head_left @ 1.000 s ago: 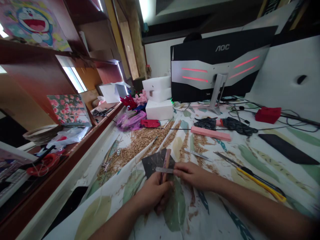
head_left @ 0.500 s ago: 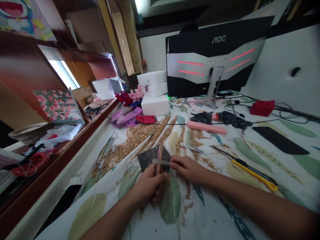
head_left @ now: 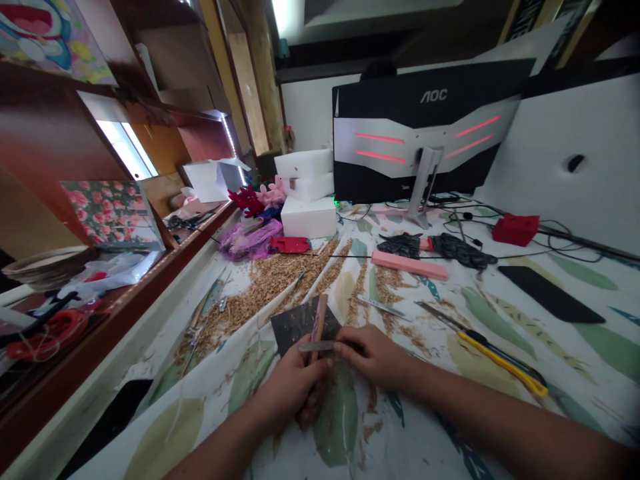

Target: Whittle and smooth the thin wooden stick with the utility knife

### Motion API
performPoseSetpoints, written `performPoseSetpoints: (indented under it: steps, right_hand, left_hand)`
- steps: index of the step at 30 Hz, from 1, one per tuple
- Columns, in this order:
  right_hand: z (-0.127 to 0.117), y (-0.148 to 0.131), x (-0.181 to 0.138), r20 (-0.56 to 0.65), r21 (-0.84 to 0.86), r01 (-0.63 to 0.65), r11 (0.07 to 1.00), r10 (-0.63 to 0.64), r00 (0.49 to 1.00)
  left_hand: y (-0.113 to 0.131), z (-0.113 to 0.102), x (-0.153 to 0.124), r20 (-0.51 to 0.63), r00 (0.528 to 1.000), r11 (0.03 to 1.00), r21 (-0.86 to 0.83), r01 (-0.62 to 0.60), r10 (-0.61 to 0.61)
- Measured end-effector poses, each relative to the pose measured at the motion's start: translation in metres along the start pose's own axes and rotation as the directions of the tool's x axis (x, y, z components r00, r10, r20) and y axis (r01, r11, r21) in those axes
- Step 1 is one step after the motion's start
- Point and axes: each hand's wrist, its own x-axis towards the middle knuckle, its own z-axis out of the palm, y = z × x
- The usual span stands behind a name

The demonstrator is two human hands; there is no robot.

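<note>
- Blade-like tool point(head_left: 316, 346) slid a bit lower down the wooden stick point(head_left: 321, 316)
- Left hand point(head_left: 293, 387): fingers curled snug round the stick, above the dark sheet point(head_left: 289, 325), toward the worktop's point(head_left: 410, 437) near edge
- Right hand point(head_left: 369, 353): fingertips pinched together on the tool's right end

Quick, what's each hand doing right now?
Left hand: grip closed around a slim, brown, wooden-looking stick.
Right hand: grip closed on a thin, flat, grey, metal-looking tool crossing the stick.
</note>
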Motion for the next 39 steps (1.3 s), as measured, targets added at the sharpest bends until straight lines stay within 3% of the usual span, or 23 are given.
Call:
performPoseSetpoints:
  steps: [2, 6, 9, 12, 15, 20, 24, 28, 39]
  right_hand:
    - [0.002, -0.002, 0.000, -0.084, -0.009, -0.046, 0.999, 0.045, 0.995]
    - [0.003, -0.004, -0.001, 0.027, 0.001, 0.006, 1.000, -0.006, 1.000]
    - [0.000, -0.005, -0.001, -0.061, -0.020, -0.022, 1.000, 0.021, 0.998]
    - [-0.001, -0.006, -0.001, -0.013, -0.030, -0.009, 1.000, 0.008, 1.000]
    - [0.001, -0.004, -0.002, -0.135, -0.031, -0.058, 0.998, 0.053, 0.989]
    - [0.008, 0.000, -0.004, 0.012, -0.175, 0.033, 0.984, -0.032, 0.999]
    - [0.006, 0.003, -0.003, -0.138, -0.298, -0.037, 0.954, -0.004, 0.990]
    - [0.005, 0.005, -0.001, -0.075, -0.319, 0.000, 0.948, -0.025, 0.997]
    - [0.001, 0.010, -0.004, -0.056, -0.333, 0.020, 0.943, -0.042, 0.998]
  left_hand:
    - [0.000, 0.000, 0.000, -0.008, 1.000, 1.000, -0.009, -0.003, 0.003]
    - [0.000, 0.002, 0.001, -0.010, 1.000, 1.000, -0.014, 0.010, -0.010]
    - [0.000, 0.003, 0.002, 0.000, 1.000, 1.000, 0.002, -0.009, 0.009]
    - [-0.001, 0.004, 0.002, 0.008, 1.000, 1.000, 0.023, -0.014, 0.014]
    - [-0.002, 0.003, 0.002, 0.004, 1.000, 0.999, 0.017, -0.028, 0.028]
    - [0.000, 0.004, 0.000, 0.016, 0.999, 0.999, 0.021, -0.041, 0.041]
    - [0.001, 0.006, -0.001, 0.052, 0.997, 0.998, 0.002, -0.066, 0.066]
    - [0.000, 0.005, 0.000, 0.047, 0.997, 0.998, 0.016, -0.062, 0.061]
    - [-0.002, 0.002, 0.002, 0.027, 0.998, 0.997, 0.037, -0.065, 0.064]
